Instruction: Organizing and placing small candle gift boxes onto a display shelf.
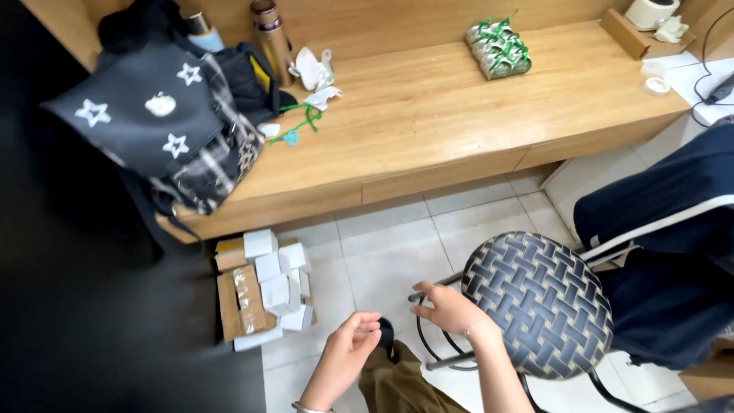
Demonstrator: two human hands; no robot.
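My left hand [348,350] hovers low over the tiled floor with its fingertips pinched together; nothing shows between them. It sits just left of a dark shoe tip [387,334] and my olive trouser leg [397,382]. My right hand [453,310] is spread, its fingers apart, right beside the metal frame [436,291] of a stool with a woven blue-and-white seat [539,306]. An open cardboard box [229,306] of several small white boxes [275,279] lies on the floor left of my hands.
A long wooden desk [459,130] spans the back. On it are a dark star-patterned backpack [164,122], two bottles [271,34], green-handled scissors with ribbon [294,126], and a green-ribboned bundle of packets [498,47]. Dark blue fabric with a white stripe [665,222] fills the right.
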